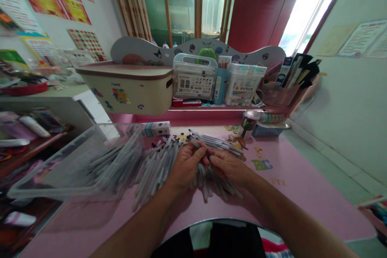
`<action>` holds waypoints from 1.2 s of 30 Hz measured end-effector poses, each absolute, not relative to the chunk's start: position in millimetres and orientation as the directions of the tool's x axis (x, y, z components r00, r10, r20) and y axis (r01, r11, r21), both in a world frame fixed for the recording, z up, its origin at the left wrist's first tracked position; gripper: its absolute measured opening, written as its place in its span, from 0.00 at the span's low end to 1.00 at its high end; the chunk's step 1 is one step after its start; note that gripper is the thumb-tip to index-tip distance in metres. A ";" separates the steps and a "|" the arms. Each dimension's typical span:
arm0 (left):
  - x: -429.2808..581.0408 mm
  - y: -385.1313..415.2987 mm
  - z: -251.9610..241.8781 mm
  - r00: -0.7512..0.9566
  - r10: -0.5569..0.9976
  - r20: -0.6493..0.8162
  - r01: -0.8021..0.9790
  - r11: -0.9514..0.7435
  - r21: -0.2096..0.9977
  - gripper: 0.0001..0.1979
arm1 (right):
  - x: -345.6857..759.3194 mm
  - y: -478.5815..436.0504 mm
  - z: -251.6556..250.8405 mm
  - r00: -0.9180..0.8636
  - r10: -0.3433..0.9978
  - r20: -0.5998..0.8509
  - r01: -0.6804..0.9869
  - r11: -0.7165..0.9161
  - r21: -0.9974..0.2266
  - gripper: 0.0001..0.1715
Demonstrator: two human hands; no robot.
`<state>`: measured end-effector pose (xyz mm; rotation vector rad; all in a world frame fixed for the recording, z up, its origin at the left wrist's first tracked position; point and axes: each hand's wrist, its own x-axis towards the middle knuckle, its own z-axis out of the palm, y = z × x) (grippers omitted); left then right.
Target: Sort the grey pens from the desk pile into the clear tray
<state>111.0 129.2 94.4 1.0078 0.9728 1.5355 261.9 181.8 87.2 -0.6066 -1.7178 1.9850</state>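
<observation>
My left hand [188,165] and my right hand [228,164] meet fingertip to fingertip over the middle of the desk. Both are closed around a pen [196,143], whose grey end pokes out above my left fingers; the rest of it is mostly hidden. Beneath and left of my hands spreads a heap of pale pens [157,169], several with black tips. Just behind my right hand lies a bundle of capped pens [214,141]. More loose pens [208,185] fan out below my fingers, toward the desk's front edge.
A clear plastic bin [54,191], tilted and holding pens, stands at left. On the pink desk [308,201] are a small box [156,128] and a clear jar [249,123]. The shelf behind carries a cream storage box [127,92], marker cases [195,78] and a pen holder [279,92].
</observation>
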 end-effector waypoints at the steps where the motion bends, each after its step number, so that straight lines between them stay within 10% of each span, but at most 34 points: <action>1: 110.3 130.2 93.7 -0.134 0.984 0.115 -0.327 -0.154 0.933 0.07 | 261.7 180.7 88.2 -0.801 0.596 -0.055 -0.029 -0.132 -0.991 0.20; 10: 101.6 135.3 101.9 -0.236 0.971 0.029 -0.410 -0.127 0.903 0.16 | 266.0 198.7 83.3 -0.619 0.782 -0.077 0.018 -0.084 -0.996 0.18; 23: 98.2 133.2 86.1 0.346 0.928 -0.137 -0.572 0.325 0.753 0.07 | 265.7 197.0 84.3 -0.583 0.809 -0.071 -0.032 -0.110 -0.993 0.26; 36: 105.5 133.8 91.1 -0.017 0.995 -0.103 -0.519 0.079 0.851 0.17 | 264.0 211.3 70.6 -0.494 0.851 -0.181 -0.203 -0.315 -0.927 0.24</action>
